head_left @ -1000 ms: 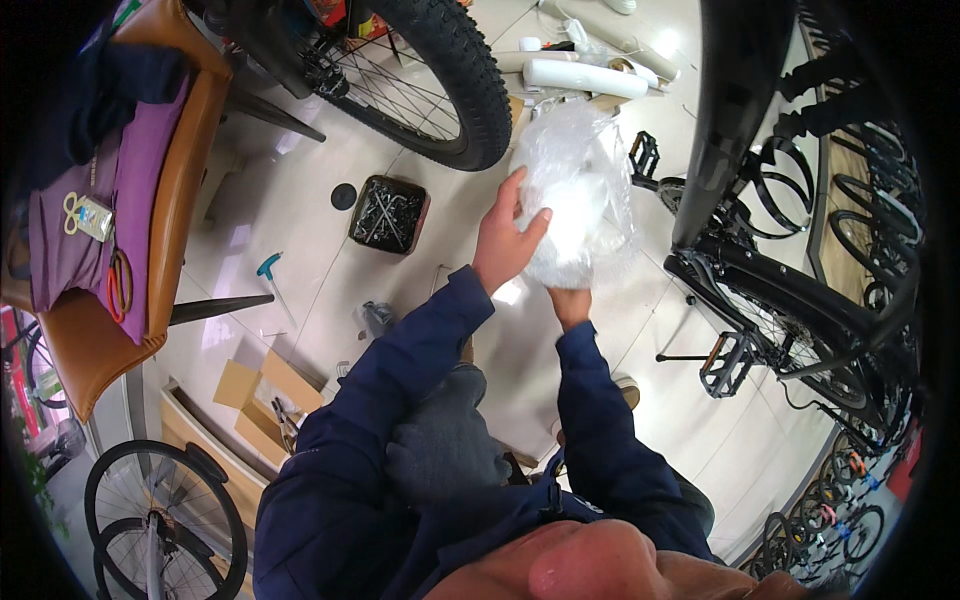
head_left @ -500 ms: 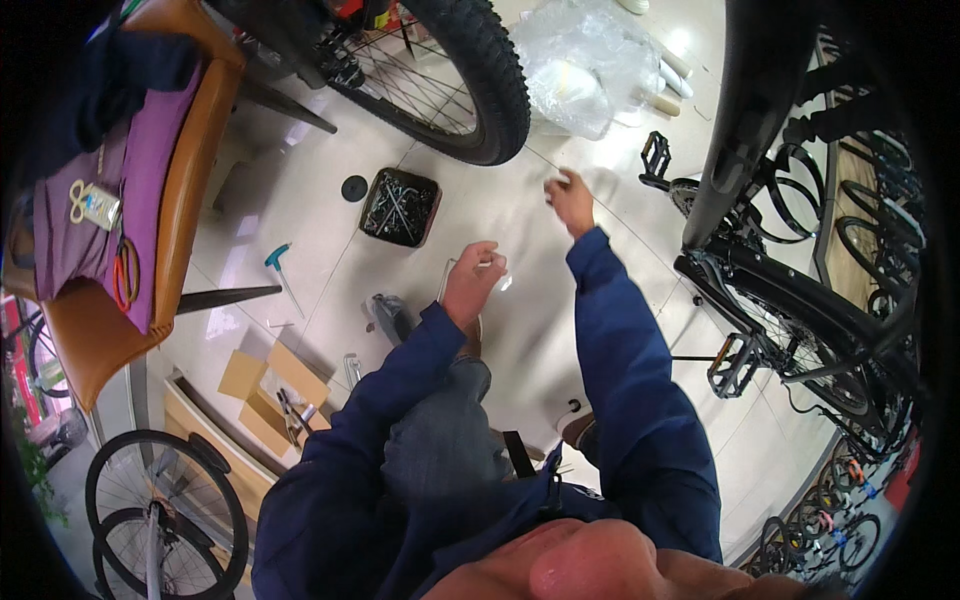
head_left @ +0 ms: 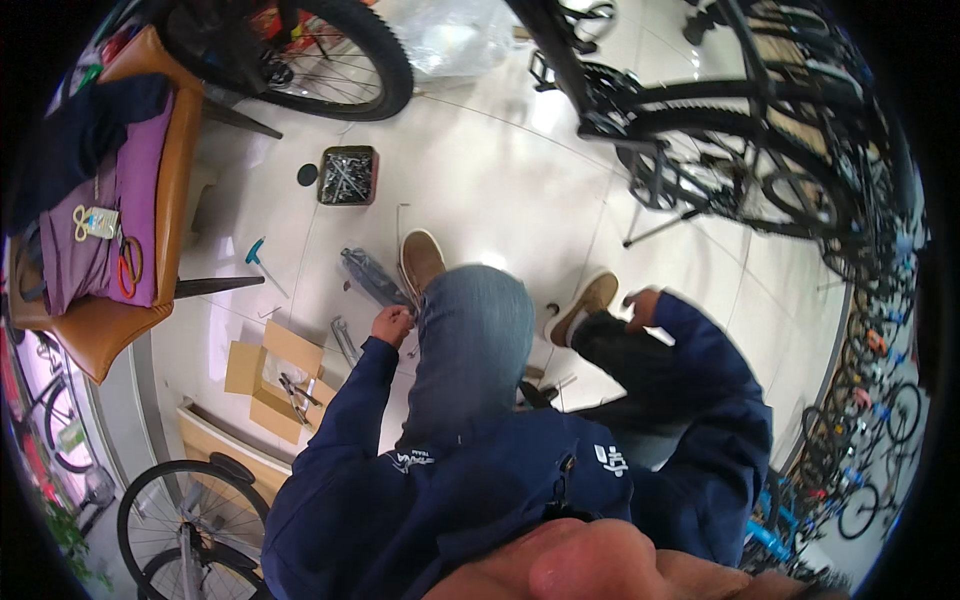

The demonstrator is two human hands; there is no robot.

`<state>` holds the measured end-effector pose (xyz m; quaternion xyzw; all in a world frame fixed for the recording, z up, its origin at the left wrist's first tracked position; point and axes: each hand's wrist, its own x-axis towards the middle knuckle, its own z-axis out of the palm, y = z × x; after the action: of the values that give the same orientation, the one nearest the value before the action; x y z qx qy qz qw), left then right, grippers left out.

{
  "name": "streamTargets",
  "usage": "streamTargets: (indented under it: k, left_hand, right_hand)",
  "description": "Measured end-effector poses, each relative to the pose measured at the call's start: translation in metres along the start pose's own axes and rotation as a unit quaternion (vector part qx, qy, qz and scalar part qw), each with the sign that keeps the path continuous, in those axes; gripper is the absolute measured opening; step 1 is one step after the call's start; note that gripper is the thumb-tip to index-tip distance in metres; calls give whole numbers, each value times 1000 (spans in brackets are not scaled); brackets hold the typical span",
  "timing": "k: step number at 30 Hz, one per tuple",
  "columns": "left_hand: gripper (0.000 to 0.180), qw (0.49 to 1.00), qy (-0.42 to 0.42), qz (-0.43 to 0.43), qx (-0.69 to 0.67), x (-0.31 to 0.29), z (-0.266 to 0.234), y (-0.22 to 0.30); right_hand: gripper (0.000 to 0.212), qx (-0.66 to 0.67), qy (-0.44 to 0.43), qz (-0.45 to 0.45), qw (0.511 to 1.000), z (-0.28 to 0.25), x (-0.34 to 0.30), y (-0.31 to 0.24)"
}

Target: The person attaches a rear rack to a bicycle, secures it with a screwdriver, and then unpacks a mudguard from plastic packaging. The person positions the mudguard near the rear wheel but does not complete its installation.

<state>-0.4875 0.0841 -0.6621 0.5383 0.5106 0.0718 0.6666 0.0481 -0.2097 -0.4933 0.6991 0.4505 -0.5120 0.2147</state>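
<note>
My left hand is beside my left knee, its fingers curled in; whatever they may hold is hidden. Close to it on the floor lie a dark item in clear plastic and silver wrenches. By my right thigh hangs my right hand, fingers loosely bent and apart with nothing seen in them. A thin L-shaped hex key lies beyond my left shoe. Farther off stands a square tin full of small metal parts, with a black round disc next to it.
An open cardboard box with tools sits to the left, near a teal T-handle tool. A brown chair bears cloth and scissors. A bicycle tyre is ahead; a black bicycle stands at right.
Both hands have come back from over the floor ahead toward my legs, the right one swinging out to the right. The view has shifted, and my shoes now show.
</note>
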Motion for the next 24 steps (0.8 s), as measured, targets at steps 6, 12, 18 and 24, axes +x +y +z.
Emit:
streamTargets:
  k: [6, 12, 18, 24]
  left_hand:
    - [24, 991, -30, -30, 128, -57, 8, -47]
    - [23, 968, -42, -43, 244, -94, -21, -72]
    - [22, 974, 31, 15, 225, -67, -31, -25]
    - [21, 969, 182, 168, 7, -58, -38, 162]
  right_hand:
    - [25, 423, 507, -90, 745, -16, -176, 36]
    - [38, 565, 641, 2, 519, 201, -116, 68]
    - [37, 521, 371, 274, 718, 457, -23, 7]
    - [35, 507, 241, 225, 797, 493, 9, -76]
